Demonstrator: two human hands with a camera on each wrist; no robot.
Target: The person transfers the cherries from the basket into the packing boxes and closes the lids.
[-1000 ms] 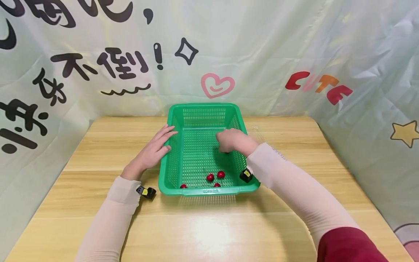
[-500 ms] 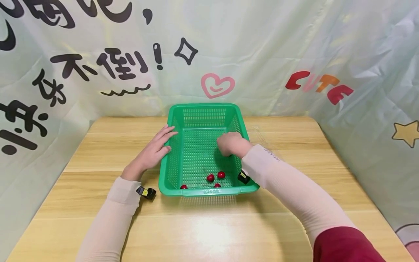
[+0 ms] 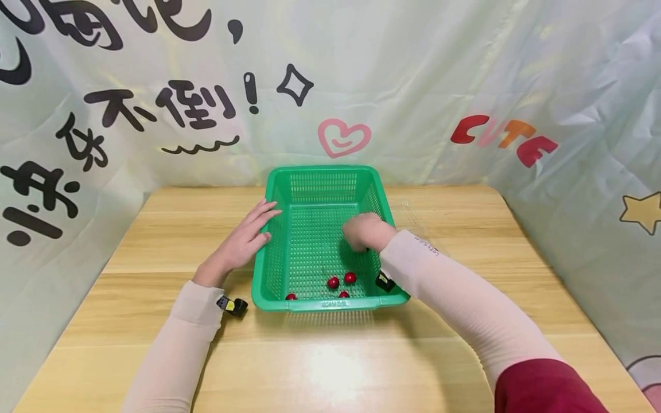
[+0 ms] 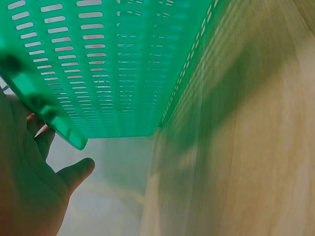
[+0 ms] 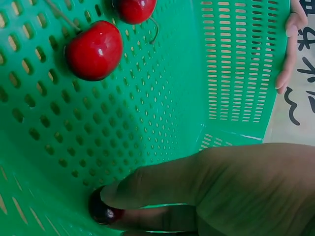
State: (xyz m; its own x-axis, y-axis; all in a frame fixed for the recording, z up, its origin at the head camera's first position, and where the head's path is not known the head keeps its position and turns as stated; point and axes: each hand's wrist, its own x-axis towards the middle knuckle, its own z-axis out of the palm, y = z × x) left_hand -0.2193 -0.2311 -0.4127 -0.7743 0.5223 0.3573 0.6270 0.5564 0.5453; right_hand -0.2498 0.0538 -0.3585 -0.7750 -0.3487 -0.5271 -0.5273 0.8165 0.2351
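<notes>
A green plastic basket (image 3: 330,306) with slotted walls stands in the middle of the table. My left hand (image 3: 240,241) rests on its left rim, fingers fairly straight over the edge; the left wrist view has that palm (image 4: 34,196) beside the outer wall, thumb apart from it. Inside the basket, near the right wall, is my right hand (image 3: 365,230). Its thumb and a finger pinch a dark red cherry (image 5: 102,209) low by the wall, partly covered by the thumb. Bright red cherries with stems, such as this one (image 5: 96,50), lie on the basket floor.
More cherries (image 3: 333,283) lie toward the basket's near side, some partly hidden by the front rim. A clear plastic item (image 3: 406,211) sits right of the basket. A printed cloth (image 3: 413,74) hangs behind and beside the wooden table (image 3: 330,361).
My right hand has moved slightly nearer to me along the basket's right side. The left hand keeps its place on the rim. The head view has tilted a little.
</notes>
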